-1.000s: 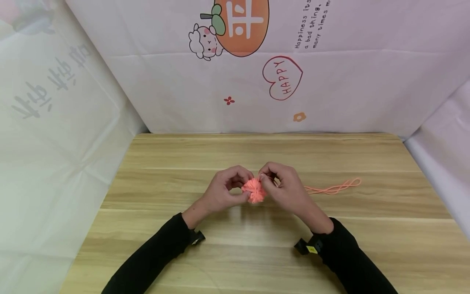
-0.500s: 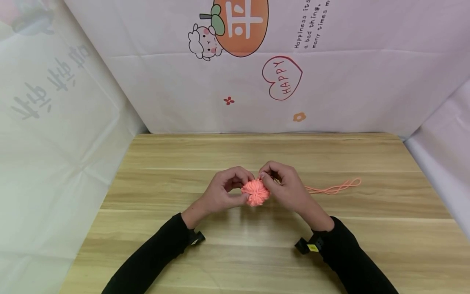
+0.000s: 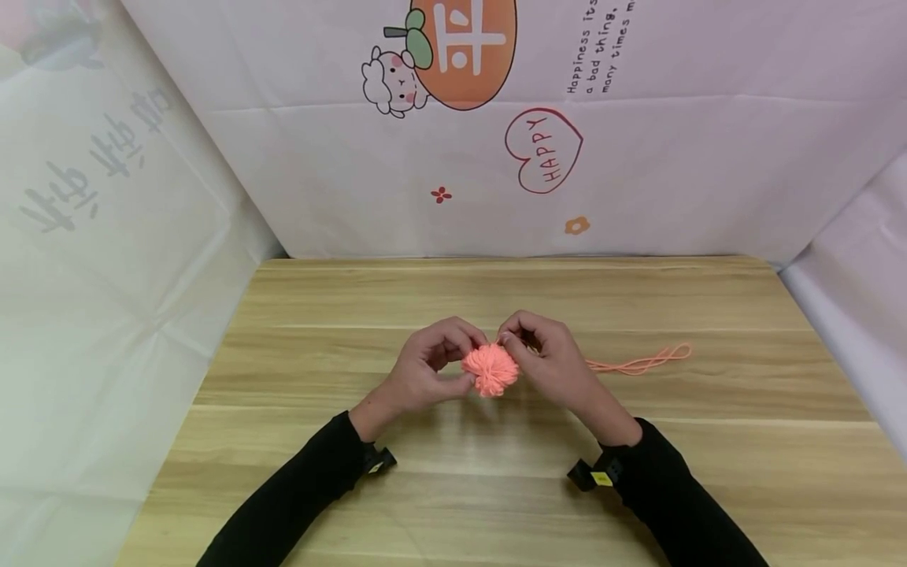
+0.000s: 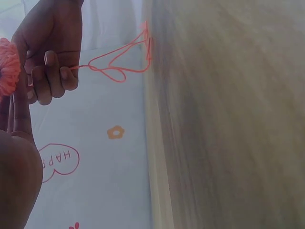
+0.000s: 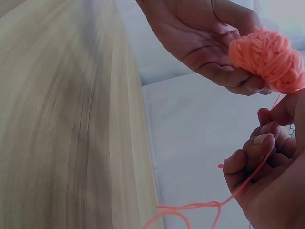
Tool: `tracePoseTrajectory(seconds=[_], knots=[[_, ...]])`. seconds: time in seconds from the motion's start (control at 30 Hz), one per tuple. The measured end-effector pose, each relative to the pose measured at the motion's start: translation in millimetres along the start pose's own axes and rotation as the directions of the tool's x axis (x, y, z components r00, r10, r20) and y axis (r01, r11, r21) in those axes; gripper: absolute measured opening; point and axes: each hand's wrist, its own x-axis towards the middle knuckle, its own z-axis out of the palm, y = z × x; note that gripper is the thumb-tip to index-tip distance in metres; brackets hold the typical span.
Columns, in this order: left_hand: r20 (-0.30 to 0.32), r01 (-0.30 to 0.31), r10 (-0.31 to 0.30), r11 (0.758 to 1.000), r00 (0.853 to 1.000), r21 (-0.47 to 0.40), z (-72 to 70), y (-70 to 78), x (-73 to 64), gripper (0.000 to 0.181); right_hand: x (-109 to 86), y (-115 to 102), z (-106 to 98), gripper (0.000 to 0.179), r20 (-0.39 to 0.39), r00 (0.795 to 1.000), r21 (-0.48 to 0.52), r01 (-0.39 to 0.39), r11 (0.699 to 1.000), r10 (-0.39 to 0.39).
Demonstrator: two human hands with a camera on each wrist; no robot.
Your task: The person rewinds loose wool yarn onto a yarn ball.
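A coral-pink bundle of wound yarn (image 3: 492, 369) is held above the table, between the thumb and fingers of my left hand (image 3: 432, 364). In the right wrist view the yarn bundle (image 5: 269, 58) shows many wraps pressed together into a rounded clump. My right hand (image 3: 549, 361) is just right of it, thumb and forefinger pinching a strand that leads to the bundle. The other right fingers are curled, and the yarn tail (image 5: 245, 183) runs across that palm. In the head view the looped end of the tail (image 3: 641, 365) trails rightward past the hand.
The wood-grain table (image 3: 340, 488) spreads beneath both hands. A white printed cloth (image 3: 340, 181) hangs along its far edge, with more pale cloth at the left and right sides. Black wrist cameras (image 3: 585, 476) sit on both sleeves.
The yarn bundle has turned in the left hand, so more of its round wrapped face shows than a second ago. Both hands stay nearly in place.
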Motion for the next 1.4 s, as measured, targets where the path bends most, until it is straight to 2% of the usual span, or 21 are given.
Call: tracePoseTrajectory(seconds=[0.13,0.3,0.47,0.63,0.77,0.97,1.23,1.4], knots=[[-0.033,-0.019,0.019,1.0,0.999,-0.005,-0.5,0.2,-0.6,0.021,0.2,0,2,0.012,0.005,1.0,0.003,0.004,1.0,-0.004],[-0.078,-0.014,0.014,1.0,0.997,0.001,-3.0,-0.4,-1.1,0.023,0.9,-4,4,0.015,0.036,0.999,0.02,0.035,0.999,-0.036],[-0.125,-0.002,0.008,0.999,0.992,0.05,-5.7,2.9,0.9,0.026,1.4,-24,6,0.019,0.076,0.995,0.039,0.059,0.997,-0.062],[-0.161,0.027,-0.011,0.995,0.987,0.095,-6.1,6.5,1.6,0.024,-0.1,-34,9,0.017,0.089,0.996,0.026,0.03,0.999,-0.032],[-0.19,0.038,-0.017,0.994,0.982,0.106,-6.3,7.4,1.8,0.023,-0.9,-35,9,0.018,0.108,0.994,0.021,0.012,1.0,-0.014],[-0.223,0.034,-0.008,0.993,0.975,0.109,-7.2,6.6,3.2,0.024,0.0,-35,10,0.019,0.123,0.992,0.022,0.025,0.999,-0.027],[-0.291,0.067,-0.015,0.983,0.957,0.169,-6.1,9.9,4.7,0.025,-0.2,-36,13,0.025,0.136,0.99,-0.003,0.038,0.999,-0.037],[-0.294,0.076,-0.015,0.977,0.956,0.198,-4.7,12.0,4.2,0.026,-0.9,-38,11,0.017,0.163,0.986,-0.025,0.038,0.999,-0.033]])
